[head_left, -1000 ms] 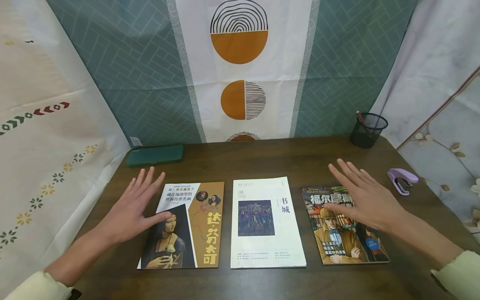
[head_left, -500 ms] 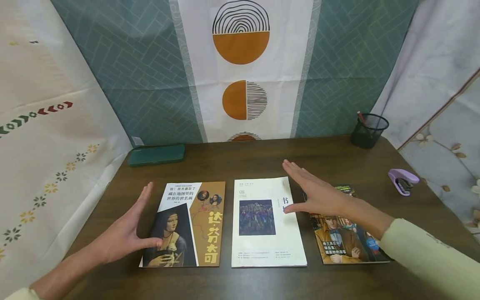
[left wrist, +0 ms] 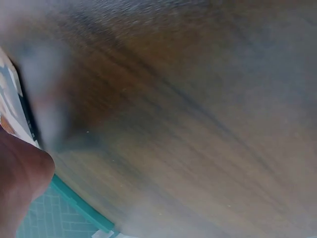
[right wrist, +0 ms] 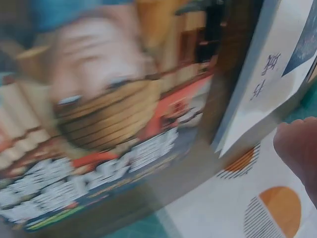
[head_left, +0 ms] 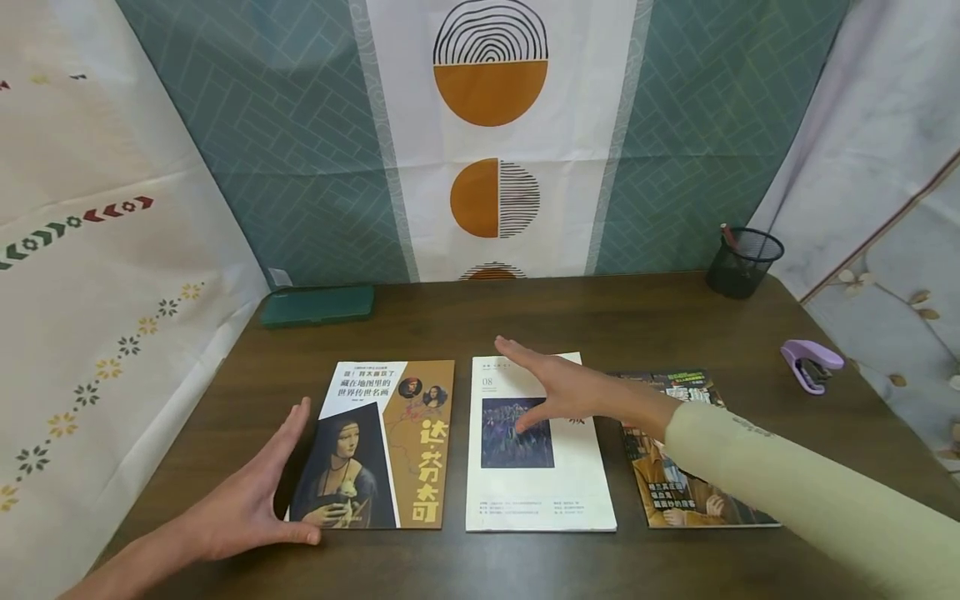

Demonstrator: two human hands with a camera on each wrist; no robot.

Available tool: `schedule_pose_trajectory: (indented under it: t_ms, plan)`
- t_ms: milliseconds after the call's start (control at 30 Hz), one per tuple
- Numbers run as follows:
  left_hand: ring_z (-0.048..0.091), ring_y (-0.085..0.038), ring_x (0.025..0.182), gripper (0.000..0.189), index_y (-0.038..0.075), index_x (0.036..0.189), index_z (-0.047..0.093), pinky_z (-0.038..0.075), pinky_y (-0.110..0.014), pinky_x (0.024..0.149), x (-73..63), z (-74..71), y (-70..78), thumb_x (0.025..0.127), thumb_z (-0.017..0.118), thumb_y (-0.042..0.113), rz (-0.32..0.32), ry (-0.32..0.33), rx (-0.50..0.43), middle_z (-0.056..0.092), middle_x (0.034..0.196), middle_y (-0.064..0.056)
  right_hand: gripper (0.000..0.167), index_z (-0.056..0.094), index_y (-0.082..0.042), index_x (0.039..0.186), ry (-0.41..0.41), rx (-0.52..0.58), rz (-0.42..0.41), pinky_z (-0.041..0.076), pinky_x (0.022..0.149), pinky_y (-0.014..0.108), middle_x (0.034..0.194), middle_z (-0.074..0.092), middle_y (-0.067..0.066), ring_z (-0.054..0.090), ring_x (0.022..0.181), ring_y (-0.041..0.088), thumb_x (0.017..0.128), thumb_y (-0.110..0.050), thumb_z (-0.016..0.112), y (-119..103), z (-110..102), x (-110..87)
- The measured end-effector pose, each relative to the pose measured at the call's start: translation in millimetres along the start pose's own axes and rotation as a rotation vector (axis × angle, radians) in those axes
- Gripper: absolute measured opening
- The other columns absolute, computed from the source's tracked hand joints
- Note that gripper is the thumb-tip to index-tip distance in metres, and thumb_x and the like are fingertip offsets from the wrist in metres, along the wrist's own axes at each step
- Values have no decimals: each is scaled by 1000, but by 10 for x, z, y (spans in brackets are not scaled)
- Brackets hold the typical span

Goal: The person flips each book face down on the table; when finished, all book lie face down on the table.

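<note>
My left hand (head_left: pixel 243 504) is at the left edge of a brown-and-white book (head_left: pixel 416 408) with a painted portrait on its cover, thumb and fingers spread apart. Above a white book (head_left: pixel 536 500) in the middle reaches my right hand (head_left: pixel 558 383), its fingers extended, holding nothing. Under the right forearm lies a comic-style book (head_left: pixel 667 492), partly covered by the sleeve. In the right wrist view this comic-style book (right wrist: pixel 109 114) fills much of the picture, the white book (right wrist: pixel 262 79) beside it. The left wrist view shows mostly tabletop and part of the left hand (left wrist: pixel 22 173).
On the brown table (head_left: pixel 420 325) a green case (head_left: pixel 318 306) lies at the back left. A black mesh pen cup (head_left: pixel 742 265) stands at the back right, and a purple stapler (head_left: pixel 812 365) lies near the right edge. Patterned cloths hang around the table.
My right hand has swept left from over the comic-style book to over the white book. The left hand has come back nearer the front edge, off the portrait cover. The books have stayed put.
</note>
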State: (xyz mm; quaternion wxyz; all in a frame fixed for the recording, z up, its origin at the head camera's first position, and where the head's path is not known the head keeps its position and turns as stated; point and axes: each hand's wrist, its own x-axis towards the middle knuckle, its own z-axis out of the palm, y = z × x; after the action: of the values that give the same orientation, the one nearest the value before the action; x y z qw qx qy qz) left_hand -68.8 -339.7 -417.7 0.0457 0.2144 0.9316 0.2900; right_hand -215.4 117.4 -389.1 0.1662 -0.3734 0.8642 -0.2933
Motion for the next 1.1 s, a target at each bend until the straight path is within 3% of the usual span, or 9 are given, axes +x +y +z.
schedule_pose_trajectory:
  t_ms: [200, 367, 533, 600, 667, 733, 800, 1100]
  plan:
    - [9, -45, 159, 150, 16, 172, -4, 8, 1, 107, -28, 40, -41, 69, 97, 57, 8, -12, 20, 2, 175, -26, 124, 13, -12, 172, -7, -14, -28, 31, 124, 47, 177, 13, 4, 23, 160, 27, 80, -31, 95, -73, 64, 292]
    - [14, -55, 156, 147, 14, 172, 1, 7, 1, 106, -35, 42, -50, 69, 95, 61, 18, -17, 35, 7, 175, -26, 115, 19, -10, 171, -20, -12, -35, 34, 123, 45, 175, 21, 5, 30, 158, 28, 84, -24, 93, -169, 139, 488]
    - [21, -55, 154, 143, 17, 173, 5, 8, -1, 105, -24, 24, -48, 70, 88, 71, -32, -59, 79, 11, 176, -21, 104, 23, -10, 170, -50, -34, -51, 39, 120, 42, 174, 24, 6, 40, 153, 27, 89, -20, 88, -269, 243, 658]
    - [25, -51, 155, 142, 18, 173, 5, 18, -8, 113, -16, 18, -45, 69, 85, 75, -55, -83, 114, 13, 176, -18, 102, 23, -11, 170, -63, -50, -48, 40, 119, 41, 174, 24, 6, 41, 152, 27, 91, -19, 86, -294, 273, 719]
    - [29, -47, 154, 141, 18, 173, 5, 35, -24, 118, -9, 12, -42, 70, 82, 78, -64, -102, 146, 16, 176, -18, 99, 23, -10, 170, -78, -78, -53, 40, 120, 42, 175, 23, 9, 40, 153, 28, 93, -18, 84, -307, 291, 776]
    - [34, -44, 153, 140, 19, 173, 5, 46, -44, 114, -6, 6, -38, 71, 78, 80, -64, -115, 176, 18, 175, -18, 95, 25, -10, 170, -91, -103, -53, 37, 122, 43, 174, 24, 11, 33, 156, 29, 94, -18, 83, -315, 299, 829]
    - [36, -44, 152, 138, 19, 173, 5, 49, -59, 108, -8, -2, -33, 72, 76, 81, -63, -117, 190, 21, 174, -18, 92, 28, -11, 169, -101, -121, -49, 35, 123, 43, 174, 26, 11, 31, 157, 29, 95, -18, 82, -317, 301, 878]
    - [47, -48, 144, 123, 18, 172, 15, 52, -61, 101, -26, -76, -21, 82, 71, 78, 20, -108, 258, 36, 168, -19, 85, 39, -17, 166, -136, -114, 11, 35, 122, 40, 171, 33, 1, 35, 156, 26, 93, -19, 83, -345, 290, 1005]
